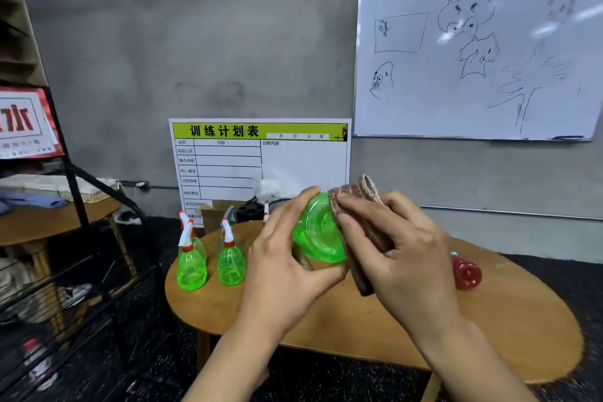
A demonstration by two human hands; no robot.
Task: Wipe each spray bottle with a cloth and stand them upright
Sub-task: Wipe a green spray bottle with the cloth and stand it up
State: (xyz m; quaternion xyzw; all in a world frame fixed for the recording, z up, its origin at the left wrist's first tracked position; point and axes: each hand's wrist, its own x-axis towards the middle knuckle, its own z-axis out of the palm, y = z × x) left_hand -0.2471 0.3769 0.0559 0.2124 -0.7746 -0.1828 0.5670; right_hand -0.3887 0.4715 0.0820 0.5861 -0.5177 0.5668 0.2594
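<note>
Above wooden table [424, 330]; green bottle [318, 232] between hands [342, 258]

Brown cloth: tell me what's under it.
The brown cloth, held by the right hand, lies against the base of a green spray bottle gripped by the left hand. The bottle's covered side is hidden.

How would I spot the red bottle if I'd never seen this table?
Find the oval wooden table. Near its right edge, beyond the right hand, lies the red bottle on its side. It alone is red; the upright bottles at left are green.
</note>
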